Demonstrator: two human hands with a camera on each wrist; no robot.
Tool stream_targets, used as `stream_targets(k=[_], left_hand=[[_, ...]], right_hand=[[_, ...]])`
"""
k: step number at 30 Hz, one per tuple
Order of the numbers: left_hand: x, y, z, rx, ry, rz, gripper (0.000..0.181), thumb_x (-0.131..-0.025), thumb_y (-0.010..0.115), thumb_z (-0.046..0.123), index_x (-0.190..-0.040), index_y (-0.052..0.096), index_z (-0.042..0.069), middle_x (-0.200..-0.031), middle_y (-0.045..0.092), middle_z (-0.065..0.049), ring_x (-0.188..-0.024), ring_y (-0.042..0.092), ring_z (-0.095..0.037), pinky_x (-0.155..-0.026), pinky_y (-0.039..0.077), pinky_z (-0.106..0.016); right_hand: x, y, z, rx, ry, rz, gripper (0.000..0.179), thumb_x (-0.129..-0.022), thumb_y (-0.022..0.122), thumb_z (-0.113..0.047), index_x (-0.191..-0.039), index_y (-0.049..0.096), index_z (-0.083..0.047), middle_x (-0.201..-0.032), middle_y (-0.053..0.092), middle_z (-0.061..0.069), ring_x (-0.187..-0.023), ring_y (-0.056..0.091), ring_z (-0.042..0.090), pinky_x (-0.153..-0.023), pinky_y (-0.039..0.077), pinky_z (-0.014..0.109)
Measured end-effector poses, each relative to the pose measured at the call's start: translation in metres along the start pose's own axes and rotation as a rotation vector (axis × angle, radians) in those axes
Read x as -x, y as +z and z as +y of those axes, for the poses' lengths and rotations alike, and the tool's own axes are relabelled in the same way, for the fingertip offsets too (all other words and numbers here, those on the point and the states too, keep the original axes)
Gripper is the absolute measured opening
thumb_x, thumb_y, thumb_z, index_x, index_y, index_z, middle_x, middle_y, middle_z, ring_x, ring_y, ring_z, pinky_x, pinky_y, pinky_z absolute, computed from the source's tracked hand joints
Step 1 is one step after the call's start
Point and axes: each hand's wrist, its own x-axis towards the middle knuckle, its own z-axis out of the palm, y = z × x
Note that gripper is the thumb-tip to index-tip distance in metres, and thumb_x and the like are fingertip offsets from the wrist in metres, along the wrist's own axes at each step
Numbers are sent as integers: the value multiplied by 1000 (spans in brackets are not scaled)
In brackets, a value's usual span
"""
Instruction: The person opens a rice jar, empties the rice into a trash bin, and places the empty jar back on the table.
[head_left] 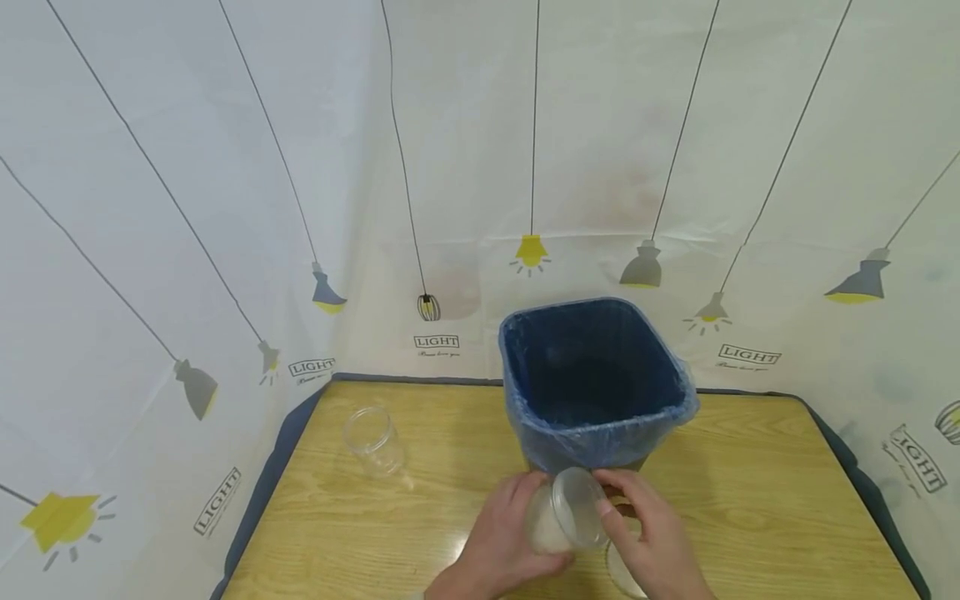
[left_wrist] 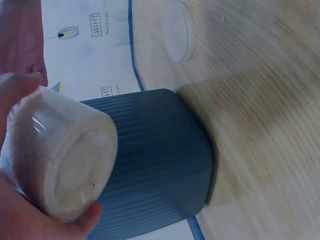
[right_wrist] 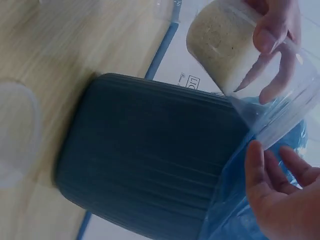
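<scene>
In the head view my left hand (head_left: 504, 537) grips a clear jar (head_left: 547, 527) partly filled with pale grains that look like rice. The jar lies tilted in front of the bin, its round mouth turned to the right. My right hand (head_left: 654, 529) is at the mouth, and in the right wrist view a fingertip (right_wrist: 255, 150) touches the rim while the other fingers stay loosely bent. The left wrist view shows the jar's base (left_wrist: 82, 170). A round translucent lid (left_wrist: 178, 32) lies on the table, partly hidden by my right hand in the head view.
Just beyond my hands stands a dark ribbed bin (head_left: 592, 367) lined with a blue plastic bag (head_left: 600, 442). An upright clear glass (head_left: 372, 442) is on the wooden table (head_left: 337, 533) at the left. Lamp-printed sheets (head_left: 465, 167) rise around the table's back and sides.
</scene>
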Motion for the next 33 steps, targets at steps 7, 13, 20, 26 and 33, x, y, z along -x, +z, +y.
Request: stream_targets(k=[7, 13, 20, 26, 33], left_hand=[[-6, 2, 6, -208, 39, 86, 100, -49, 99, 52, -130, 57, 13, -113, 62, -4, -99, 62, -19, -81, 55, -33], [-7, 3, 10, -308, 52, 143, 102, -46, 98, 59, -128, 58, 13, -111, 62, -5, -94, 64, -19, -76, 55, -33], [4, 0, 6, -271, 93, 71, 124, -50, 93, 71, -146, 47, 8, -124, 63, -6, -108, 63, -20, -87, 56, -38], [10, 4, 4, -278, 180, 110, 128, -47, 96, 68, -146, 48, 2, -126, 63, -7, -110, 64, -18, -92, 56, -32], [8, 6, 4, -315, 195, 155, 113, -49, 96, 62, -136, 56, 5, -118, 65, -3, -99, 66, -14, -82, 57, -27]], right_hand=[[-7, 8, -10, 301, -16, -46, 42, -96, 72, -29, -130, 65, -6, -126, 64, 5, -108, 65, 23, -83, 58, 47], [-10, 14, -17, 373, 69, -84, 54, -95, 72, -43, -130, 63, -4, -123, 63, 11, -104, 65, 28, -81, 58, 51], [-7, 12, -21, 362, 87, -71, 54, -90, 77, -44, -128, 67, -7, -119, 63, 6, -100, 65, 23, -79, 57, 48], [-4, 9, -23, 350, 121, -71, 52, -88, 79, -46, -125, 70, -10, -113, 64, 3, -90, 64, 18, -70, 57, 42], [-4, 9, -19, 398, 21, -60, 56, -87, 80, -45, -129, 67, -10, -116, 63, 4, -92, 64, 20, -68, 56, 43]])
